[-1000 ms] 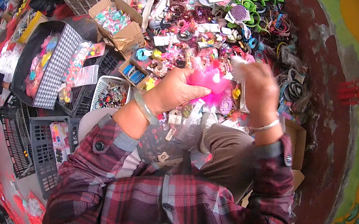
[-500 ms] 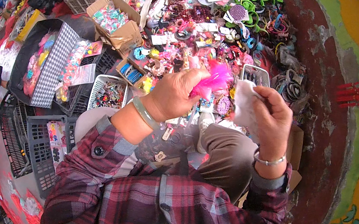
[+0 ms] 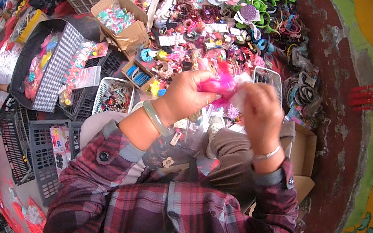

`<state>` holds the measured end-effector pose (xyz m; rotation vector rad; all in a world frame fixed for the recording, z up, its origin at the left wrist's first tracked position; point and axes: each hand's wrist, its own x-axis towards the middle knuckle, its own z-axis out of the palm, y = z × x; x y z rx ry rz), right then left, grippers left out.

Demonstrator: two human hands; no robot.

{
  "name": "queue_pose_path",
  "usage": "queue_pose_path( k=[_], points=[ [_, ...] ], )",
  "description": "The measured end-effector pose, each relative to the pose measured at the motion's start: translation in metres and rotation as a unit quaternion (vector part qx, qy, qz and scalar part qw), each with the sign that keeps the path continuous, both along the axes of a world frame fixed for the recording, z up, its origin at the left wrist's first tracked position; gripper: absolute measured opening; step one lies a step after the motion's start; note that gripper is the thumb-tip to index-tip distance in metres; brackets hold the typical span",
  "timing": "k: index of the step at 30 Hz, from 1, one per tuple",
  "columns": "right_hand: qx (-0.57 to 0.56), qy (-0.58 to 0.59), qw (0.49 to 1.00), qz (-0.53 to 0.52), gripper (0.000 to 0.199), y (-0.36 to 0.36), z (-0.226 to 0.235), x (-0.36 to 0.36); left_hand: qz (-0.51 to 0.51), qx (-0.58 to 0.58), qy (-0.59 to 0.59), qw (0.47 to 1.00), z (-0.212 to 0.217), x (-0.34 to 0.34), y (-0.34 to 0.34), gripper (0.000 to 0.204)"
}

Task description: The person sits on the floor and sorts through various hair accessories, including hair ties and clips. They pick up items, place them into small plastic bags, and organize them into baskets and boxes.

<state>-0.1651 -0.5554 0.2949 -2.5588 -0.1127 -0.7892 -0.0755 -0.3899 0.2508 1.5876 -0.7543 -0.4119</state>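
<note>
Holding one pink tuft (image 3: 215,86), one white piece (image 3: 242,80)

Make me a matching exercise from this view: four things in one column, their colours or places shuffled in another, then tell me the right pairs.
Column one:
1. Feathery item
2. White tissue-like piece
3. Left-wrist bangle
4. Open box left of the hands

Column two:
A. At the right hand
B. Black-and-white patterned side
C. Bright pink, held in the left hand
D. Pale green

Right pairs: 1-C, 2-A, 3-D, 4-B
</note>
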Motion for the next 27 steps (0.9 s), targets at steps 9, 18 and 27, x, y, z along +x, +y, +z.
queue_pose_path(
  k=[9, 18, 27],
  points=[
    [-0.105, 0.006, 0.989, 0.100, 0.026, 0.014, 0.016, 0.003, -0.118, -0.145, 0.400, 0.897, 0.011, -0.001, -0.003, 0.025],
    [-0.083, -0.035, 0.991, -0.100, 0.027, -0.076, 0.012, 0.010, -0.086, -0.178, 0.442, 0.875, -0.001, 0.011, 0.003, 0.035],
    [-0.118, 0.046, 0.986, 0.110, 0.029, -0.024, -0.006, 0.002, -0.066, -0.198, 0.424, 0.881, 0.004, 0.006, 0.003, 0.027]
  ],
)
